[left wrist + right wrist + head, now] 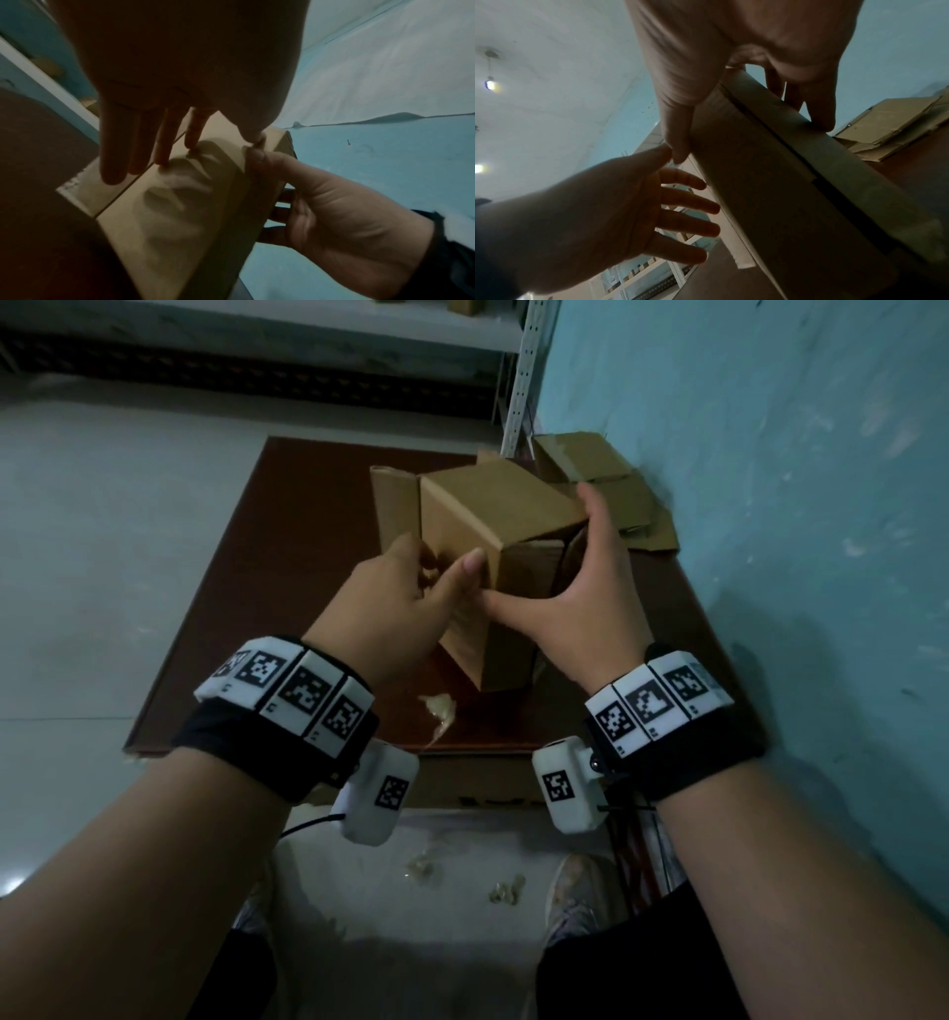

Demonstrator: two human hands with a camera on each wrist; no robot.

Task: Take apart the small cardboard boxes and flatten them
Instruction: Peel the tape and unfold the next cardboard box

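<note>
Right hand [590,603] is gripping the cardboard box [493,546] above the brown tabletop [231,618], thumb on the near face. Left hand [395,603] is open, fingertips on the side. Best: brace, then pry the taped seam.

A dark reddish-brown board [246,629] serves as the work surface, lying on top of a cardboard carton [462,783] that stands on the pale floor [102,516]. At the board's far right corner, against the blue wall [796,505], lies a pile of flattened cardboard [616,500]. A crumpled scrap of tape [440,711] lies near the board's front edge. More small scraps [506,891] lie on the floor in front of the carton.
</note>
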